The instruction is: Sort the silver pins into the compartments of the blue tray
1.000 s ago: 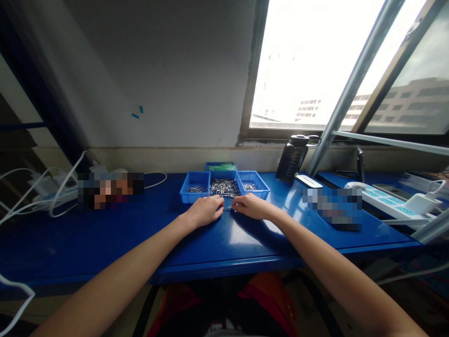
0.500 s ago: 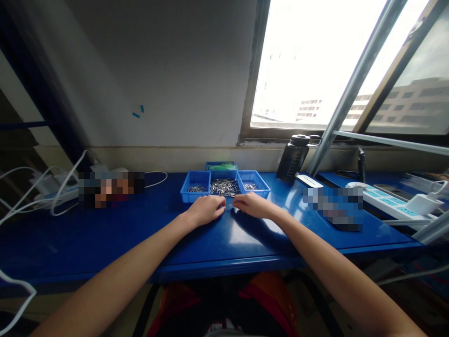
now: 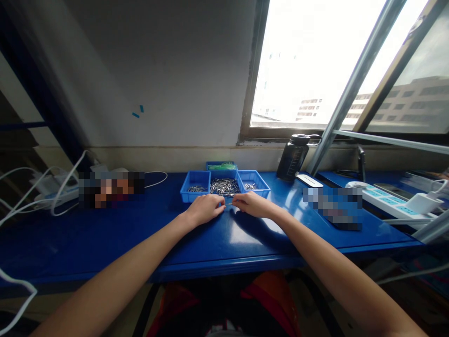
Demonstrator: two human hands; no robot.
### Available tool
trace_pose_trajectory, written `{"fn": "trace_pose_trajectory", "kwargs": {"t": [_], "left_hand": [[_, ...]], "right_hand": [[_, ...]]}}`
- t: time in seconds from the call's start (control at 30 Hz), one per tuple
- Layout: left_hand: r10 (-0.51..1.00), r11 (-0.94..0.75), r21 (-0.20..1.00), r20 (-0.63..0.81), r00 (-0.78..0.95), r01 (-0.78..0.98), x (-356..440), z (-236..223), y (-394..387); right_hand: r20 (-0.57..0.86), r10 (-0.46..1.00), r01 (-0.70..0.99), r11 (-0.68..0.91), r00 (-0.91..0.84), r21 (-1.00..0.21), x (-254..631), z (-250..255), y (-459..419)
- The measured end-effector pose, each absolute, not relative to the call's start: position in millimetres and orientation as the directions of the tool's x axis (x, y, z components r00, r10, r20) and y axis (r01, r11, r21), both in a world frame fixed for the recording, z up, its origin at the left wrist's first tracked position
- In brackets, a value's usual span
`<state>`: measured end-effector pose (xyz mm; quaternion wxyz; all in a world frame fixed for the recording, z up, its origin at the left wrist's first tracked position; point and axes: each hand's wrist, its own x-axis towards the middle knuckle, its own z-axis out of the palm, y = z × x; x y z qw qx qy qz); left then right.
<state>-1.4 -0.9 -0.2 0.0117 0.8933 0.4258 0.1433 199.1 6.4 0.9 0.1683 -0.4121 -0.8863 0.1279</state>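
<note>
Over the front of the bins, my left hand (image 3: 206, 209) and my right hand (image 3: 253, 204) face each other with a small gap between their fingertips. A thin, silvery pin-like piece (image 3: 229, 204) pokes out of my right hand's pinch toward the left. The fingers of my left hand are pressed together near its other end; what they hold, if anything, is too small to make out. Just beyond the hands lies a heap of slim metal pieces (image 3: 224, 186) in the middle bin. Fewer such pieces sit in the left blue bin (image 3: 195, 176) and the right blue bin (image 3: 261, 180).
Behind the middle bin stands another blue bin holding a green plastic bag (image 3: 224, 166). To the right are a black bottle (image 3: 293, 159), a white flat object (image 3: 310, 181) and a power strip (image 3: 382, 199). White cables (image 3: 52, 196) run along the left of the blue table (image 3: 122, 238).
Hardly anything differs. Both hands stay in place with the fingertips close together, and the bins and their contents look the same.
</note>
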Motion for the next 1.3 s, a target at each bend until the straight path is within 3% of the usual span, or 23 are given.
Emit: {"fn": "trace_pose_trajectory", "kwargs": {"t": [0.27,0.5,1.0,1.3], "left_hand": [[0.791,-0.603,0.148,0.237,0.564,0.784,-1.9,1.9,-1.8],[0.723,-0.687,0.266,0.344,0.599,0.677,1.7,4.8,-3.2],[0.683,-0.73,0.295,0.315,0.659,0.616,1.9,0.9,0.2],[0.673,-0.738,0.271,0.364,0.644,0.618,1.2,5.6,-6.3]], "right_hand": [[0.185,0.785,0.707,0.615,-0.591,-0.35,200.5,2.2,6.6],[0.16,0.768,0.704,0.635,-0.62,-0.318,197.9,-1.8,6.3],[0.143,0.747,0.63,0.633,-0.649,-0.449,193.3,-2.9,1.6],[0.176,0.749,0.655,0.649,-0.639,-0.387,195.8,0.7,3.5]]}}
